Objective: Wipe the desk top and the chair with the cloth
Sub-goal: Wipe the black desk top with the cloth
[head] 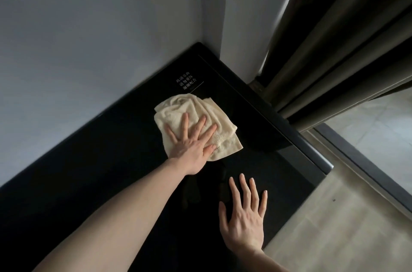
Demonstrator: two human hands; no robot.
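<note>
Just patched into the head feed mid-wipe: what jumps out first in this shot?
The crumpled cream terry cloth stands out against the glossy black desk top, pressed flat under the left hand near the far corner. The right hand lies spread on the bare black surface nearer the camera. Dark olive curtains hang at upper right.

Under the left hand [191, 147], the cloth [196, 120] is cream terry, soft and nubbly. Beneath both hands, the desk top [111, 182] is black, smooth and glossy, mirror-like.
</note>
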